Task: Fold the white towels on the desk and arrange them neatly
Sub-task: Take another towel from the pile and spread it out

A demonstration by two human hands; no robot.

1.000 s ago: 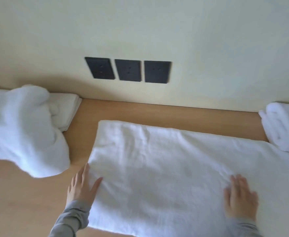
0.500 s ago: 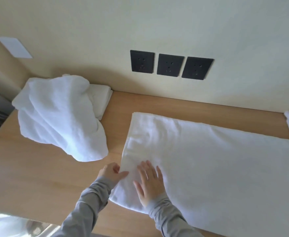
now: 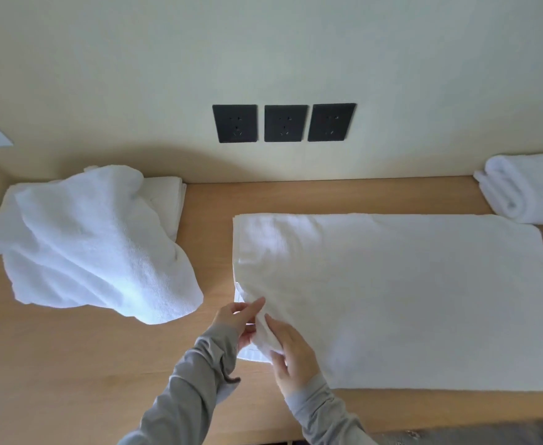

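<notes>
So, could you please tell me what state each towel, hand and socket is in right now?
Spread towel: flat on the desk, near-left corner lifted.
Crumpled towel: unfolded, heaped at left.
Folded towel: partly under the crumpled towel.
Rolled towel: rolled, far right.
Left hand: pinches the lifted corner.
Right hand: grips the same corner.
Sockets: nothing plugged in.

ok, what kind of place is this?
Likely a hotel room: a wooden desk against a wall with three black sockets, a rolled towel and a spread white towel.
</notes>
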